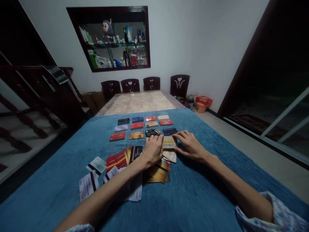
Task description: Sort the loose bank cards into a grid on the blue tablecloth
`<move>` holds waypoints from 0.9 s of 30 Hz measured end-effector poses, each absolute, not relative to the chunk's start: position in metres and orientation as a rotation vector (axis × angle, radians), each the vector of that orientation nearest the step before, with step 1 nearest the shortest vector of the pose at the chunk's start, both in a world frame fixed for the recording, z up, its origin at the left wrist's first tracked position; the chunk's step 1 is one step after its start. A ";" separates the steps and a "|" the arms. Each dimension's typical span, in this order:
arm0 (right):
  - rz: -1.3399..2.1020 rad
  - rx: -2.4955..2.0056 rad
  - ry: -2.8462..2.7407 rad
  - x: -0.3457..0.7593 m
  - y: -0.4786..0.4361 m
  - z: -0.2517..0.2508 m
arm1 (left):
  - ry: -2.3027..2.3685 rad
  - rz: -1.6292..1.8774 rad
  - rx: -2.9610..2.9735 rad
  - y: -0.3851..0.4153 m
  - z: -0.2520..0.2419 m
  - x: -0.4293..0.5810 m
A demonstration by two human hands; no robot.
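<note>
A pale cream card with yellow print (169, 142) is held between my two hands, over the pile. My left hand (153, 149) has its fingers closed at the card's left edge, above the loose cards. From the right, my right hand (190, 145) pinches the opposite edge between thumb and fingers. Just beyond my hands lie a black card (152, 133) and a dark blue card (170, 131). Underneath and beside my left hand spreads a heap with gold cards (158, 172), red cards (116, 162) and a beige card (170, 156). My left forearm covers part of it.
Several cards lie in neat rows, among them a red card (117, 136) and a gold card (136, 135). White cards (88, 185) are scattered at the left. A blue cloth (205, 193) covers the near table. Dark chairs (180, 85) stand at its far end.
</note>
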State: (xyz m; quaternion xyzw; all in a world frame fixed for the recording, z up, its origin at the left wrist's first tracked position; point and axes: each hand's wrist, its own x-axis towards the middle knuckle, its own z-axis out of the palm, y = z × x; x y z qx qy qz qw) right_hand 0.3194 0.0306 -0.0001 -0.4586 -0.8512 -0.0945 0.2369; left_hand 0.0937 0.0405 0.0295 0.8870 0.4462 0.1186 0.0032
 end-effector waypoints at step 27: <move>-0.113 -1.312 -2.638 0.335 0.125 0.053 | 1.350 0.124 2.961 0.128 0.065 0.111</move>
